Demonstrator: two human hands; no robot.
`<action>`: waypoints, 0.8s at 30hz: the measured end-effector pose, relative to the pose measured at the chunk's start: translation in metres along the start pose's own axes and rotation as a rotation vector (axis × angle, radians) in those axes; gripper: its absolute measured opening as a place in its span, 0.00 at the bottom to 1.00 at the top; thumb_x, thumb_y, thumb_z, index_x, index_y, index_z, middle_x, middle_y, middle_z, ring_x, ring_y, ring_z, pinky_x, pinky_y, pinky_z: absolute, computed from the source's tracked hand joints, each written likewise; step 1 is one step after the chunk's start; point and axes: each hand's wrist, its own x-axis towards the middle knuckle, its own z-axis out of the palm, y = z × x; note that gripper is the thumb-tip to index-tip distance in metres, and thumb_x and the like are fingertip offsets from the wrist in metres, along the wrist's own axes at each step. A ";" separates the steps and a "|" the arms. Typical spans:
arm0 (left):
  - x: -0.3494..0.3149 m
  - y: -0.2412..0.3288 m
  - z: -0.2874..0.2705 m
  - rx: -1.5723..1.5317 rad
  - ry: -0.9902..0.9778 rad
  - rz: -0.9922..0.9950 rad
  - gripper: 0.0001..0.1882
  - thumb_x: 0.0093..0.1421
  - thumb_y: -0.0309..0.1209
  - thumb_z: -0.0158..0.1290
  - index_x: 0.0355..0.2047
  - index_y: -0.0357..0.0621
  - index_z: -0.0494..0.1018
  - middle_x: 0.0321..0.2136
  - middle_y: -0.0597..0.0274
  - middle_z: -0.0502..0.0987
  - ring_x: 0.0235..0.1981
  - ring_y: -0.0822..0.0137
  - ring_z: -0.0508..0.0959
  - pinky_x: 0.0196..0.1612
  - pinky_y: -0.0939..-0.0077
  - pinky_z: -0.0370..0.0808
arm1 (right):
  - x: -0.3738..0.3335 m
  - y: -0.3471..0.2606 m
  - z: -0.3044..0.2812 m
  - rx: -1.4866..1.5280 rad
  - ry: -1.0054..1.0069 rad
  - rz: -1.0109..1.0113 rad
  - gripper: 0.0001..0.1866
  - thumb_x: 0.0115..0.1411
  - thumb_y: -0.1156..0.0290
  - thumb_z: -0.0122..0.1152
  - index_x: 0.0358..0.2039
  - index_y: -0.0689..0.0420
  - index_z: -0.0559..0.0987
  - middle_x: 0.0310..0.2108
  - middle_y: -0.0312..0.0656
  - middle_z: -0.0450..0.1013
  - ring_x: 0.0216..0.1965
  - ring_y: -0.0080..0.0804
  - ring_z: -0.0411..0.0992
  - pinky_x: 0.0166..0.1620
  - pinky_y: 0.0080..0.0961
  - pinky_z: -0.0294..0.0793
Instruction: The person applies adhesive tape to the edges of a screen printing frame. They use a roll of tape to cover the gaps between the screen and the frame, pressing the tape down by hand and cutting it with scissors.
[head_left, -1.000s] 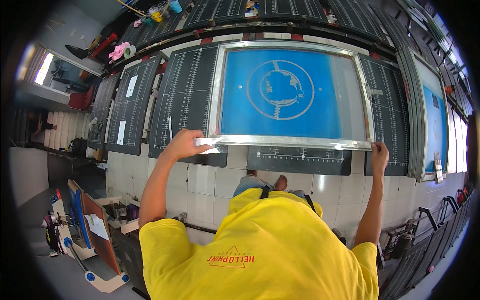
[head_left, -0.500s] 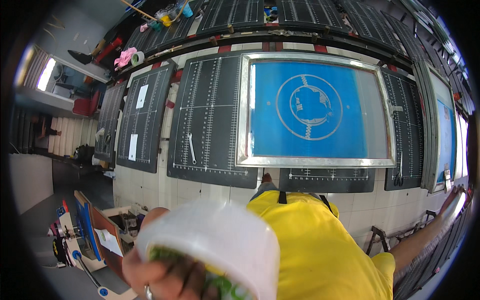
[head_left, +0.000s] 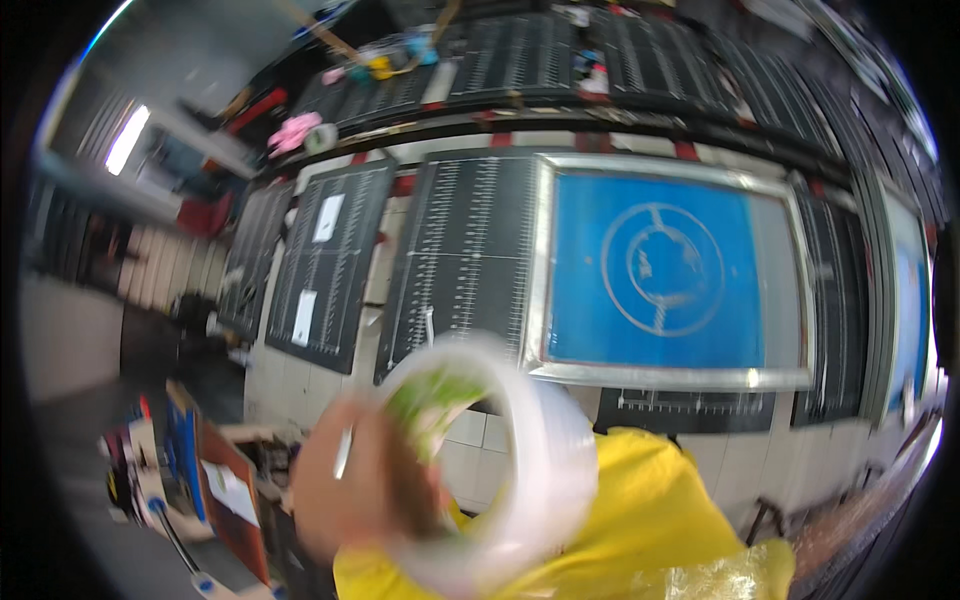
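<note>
In my left hand (head_left: 350, 480) I hold a large roll of clear packing tape (head_left: 560, 460), its fingers hooked into the core, with green print inside the ring. A ring shows on one finger. From the roll a shiny strip of clear tape (head_left: 725, 580) stretches across my yellow shirt (head_left: 650, 500) toward the right rim. There my right hand (head_left: 912, 442) is far out, blurred and partly covered by the strip, which runs to its fingers. Beyond the roll lies a silk-screen frame (head_left: 670, 376) with blue mesh and a round design.
Black printing boards with white scales (head_left: 470, 250) stand in a row. A wrench (head_left: 430, 325) lies on one, two white cards (head_left: 326, 218) on another. A second framed screen (head_left: 893, 300) leans at right. At lower left is a machine with a brown board (head_left: 230, 470).
The roll has risen and turned, so its open core now shows. More of the tape strip shows across my front. The whole view has swung and blurred, shifting the boards right and down.
</note>
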 end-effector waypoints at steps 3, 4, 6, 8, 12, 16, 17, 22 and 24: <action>-0.023 -0.056 -0.002 -0.096 0.200 -0.433 0.12 0.53 0.33 0.62 0.32 0.40 0.74 0.28 0.65 0.73 0.26 0.72 0.72 0.34 0.74 0.71 | 0.004 -0.030 0.017 -0.015 -0.051 -0.110 0.12 0.65 0.65 0.60 0.43 0.59 0.77 0.40 0.41 0.73 0.42 0.31 0.72 0.48 0.28 0.73; -0.025 -0.075 0.002 -0.114 0.229 -0.525 0.12 0.52 0.31 0.62 0.33 0.38 0.75 0.28 0.65 0.73 0.26 0.73 0.71 0.35 0.75 0.70 | 0.003 -0.030 0.017 -0.016 -0.046 -0.120 0.12 0.65 0.65 0.60 0.43 0.59 0.77 0.40 0.41 0.73 0.42 0.31 0.72 0.48 0.28 0.73; -0.036 -0.108 0.006 -0.027 -0.009 -0.565 0.09 0.59 0.28 0.59 0.36 0.35 0.75 0.33 0.65 0.73 0.33 0.74 0.72 0.34 0.80 0.69 | 0.013 -0.037 0.024 -0.027 -0.048 -0.146 0.12 0.65 0.65 0.60 0.43 0.59 0.77 0.40 0.41 0.73 0.42 0.31 0.72 0.48 0.29 0.73; -0.071 -0.143 0.013 0.048 -0.107 -0.719 0.10 0.61 0.31 0.58 0.37 0.36 0.75 0.34 0.55 0.77 0.34 0.68 0.76 0.35 0.74 0.72 | 0.023 -0.043 0.039 -0.028 -0.053 -0.185 0.11 0.65 0.65 0.60 0.43 0.59 0.77 0.40 0.42 0.73 0.42 0.32 0.72 0.48 0.29 0.73; -0.147 -0.210 0.022 0.399 -0.368 -0.539 0.13 0.61 0.35 0.58 0.39 0.36 0.76 0.38 0.45 0.79 0.40 0.48 0.79 0.45 0.58 0.73 | 0.032 -0.054 0.045 -0.077 -0.034 -0.235 0.11 0.65 0.65 0.60 0.42 0.59 0.77 0.39 0.43 0.74 0.42 0.33 0.72 0.48 0.31 0.73; -0.199 -0.226 0.027 0.610 -0.516 -0.409 0.15 0.60 0.37 0.59 0.39 0.37 0.76 0.39 0.45 0.78 0.45 0.43 0.76 0.53 0.52 0.69 | 0.042 -0.065 0.045 -0.126 -0.006 -0.289 0.11 0.65 0.65 0.59 0.42 0.59 0.78 0.39 0.44 0.74 0.42 0.35 0.72 0.48 0.32 0.73; -0.204 -0.224 0.026 0.651 -0.558 -0.398 0.16 0.60 0.38 0.59 0.39 0.37 0.76 0.39 0.45 0.78 0.46 0.43 0.75 0.54 0.51 0.68 | 0.042 -0.064 0.046 -0.129 -0.003 -0.290 0.11 0.65 0.65 0.59 0.41 0.59 0.78 0.39 0.44 0.74 0.42 0.35 0.72 0.48 0.32 0.73; -0.213 -0.209 0.024 0.561 -0.425 -0.444 0.21 0.53 0.33 0.66 0.44 0.38 0.74 0.42 0.48 0.77 0.48 0.46 0.75 0.53 0.56 0.71 | 0.046 -0.073 0.052 -0.179 0.022 -0.342 0.11 0.65 0.65 0.59 0.41 0.60 0.78 0.39 0.46 0.74 0.42 0.37 0.72 0.48 0.34 0.72; -0.152 -0.153 0.039 0.211 -0.234 -0.659 0.24 0.53 0.35 0.67 0.47 0.39 0.72 0.44 0.51 0.78 0.51 0.48 0.76 0.56 0.57 0.70 | 0.045 -0.072 0.046 -0.208 0.041 -0.348 0.11 0.65 0.65 0.59 0.40 0.60 0.78 0.39 0.46 0.74 0.42 0.37 0.72 0.48 0.34 0.72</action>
